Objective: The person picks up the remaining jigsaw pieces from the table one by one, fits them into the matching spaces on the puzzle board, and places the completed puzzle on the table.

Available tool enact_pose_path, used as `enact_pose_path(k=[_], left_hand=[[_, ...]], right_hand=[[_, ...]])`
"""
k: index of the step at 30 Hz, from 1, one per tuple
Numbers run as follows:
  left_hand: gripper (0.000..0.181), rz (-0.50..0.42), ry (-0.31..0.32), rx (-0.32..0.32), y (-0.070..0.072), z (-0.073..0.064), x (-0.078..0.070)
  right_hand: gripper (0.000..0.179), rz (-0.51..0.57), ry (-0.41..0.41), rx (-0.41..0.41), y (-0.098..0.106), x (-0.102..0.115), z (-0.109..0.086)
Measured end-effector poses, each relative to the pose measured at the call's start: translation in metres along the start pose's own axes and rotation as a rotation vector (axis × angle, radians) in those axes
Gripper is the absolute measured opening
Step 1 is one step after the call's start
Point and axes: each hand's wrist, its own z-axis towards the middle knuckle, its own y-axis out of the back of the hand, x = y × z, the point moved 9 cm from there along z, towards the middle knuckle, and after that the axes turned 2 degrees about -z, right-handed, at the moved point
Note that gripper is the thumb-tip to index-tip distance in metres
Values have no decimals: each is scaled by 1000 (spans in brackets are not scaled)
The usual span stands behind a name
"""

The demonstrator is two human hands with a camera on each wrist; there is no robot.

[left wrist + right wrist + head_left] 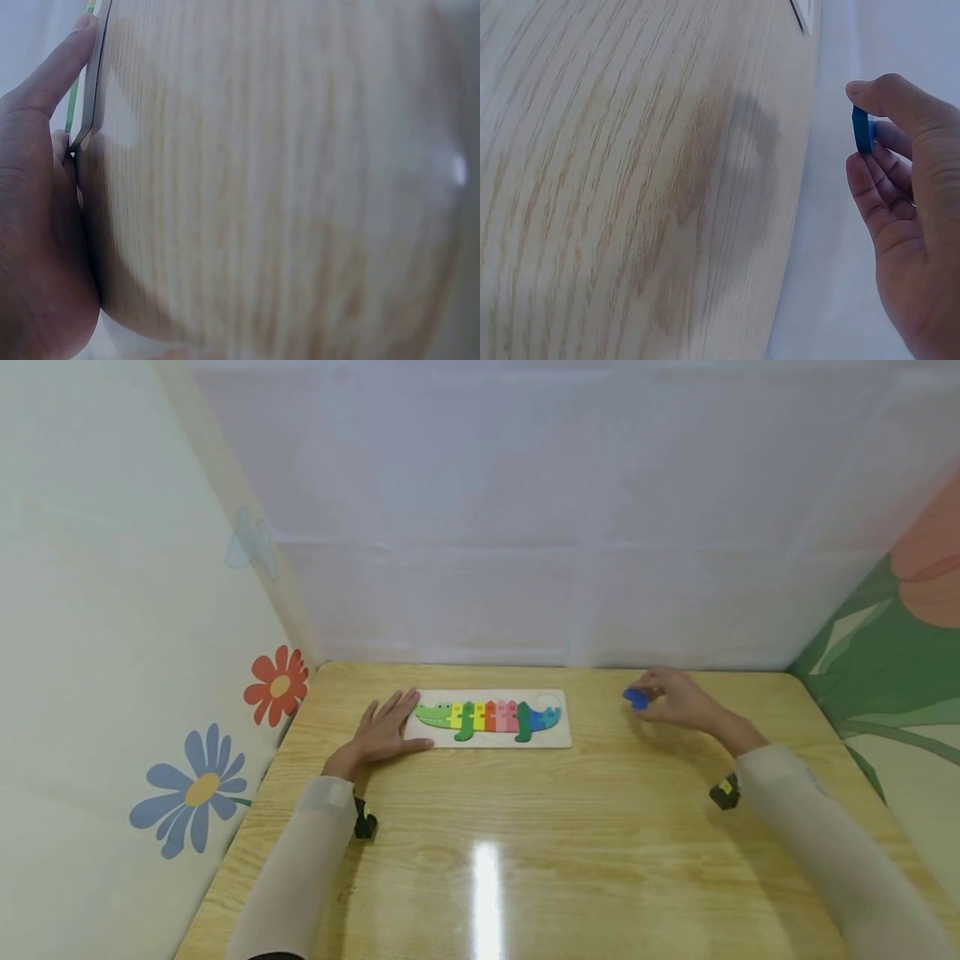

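A pale wooden puzzle board (491, 742) lies on the table with a colourful crocodile in it, green head at the left and blue towards the tail. A pale round area (548, 702) shows near the tail tip. My left hand (384, 732) rests at the board's left end, fingers spread and straight, its thumb along the lower edge; the left wrist view shows the hand (37, 195) against the board's side. Right of the board, my right hand (678, 700) pinches a small blue puzzle piece (863, 129) between thumb and fingers, raised above the table.
The wooden table (570, 827) carries a bright glare strip at its front middle. A white cloth wall (465, 602) stands right behind the table's back edge. Flower-printed panels (217, 710) flank both sides. Each wrist bears a small black camera (724, 792).
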Motion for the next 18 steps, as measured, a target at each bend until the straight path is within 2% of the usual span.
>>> enact_pose_path(k=[6,18], left_hand=[[119,-12,-26,-13,0,-1,-1],[115,14,-9,-16,-4,5,10]], right_hand=[[41,4,30,-9,-4,7,5],[41,1,36,13,-14,13,20]])
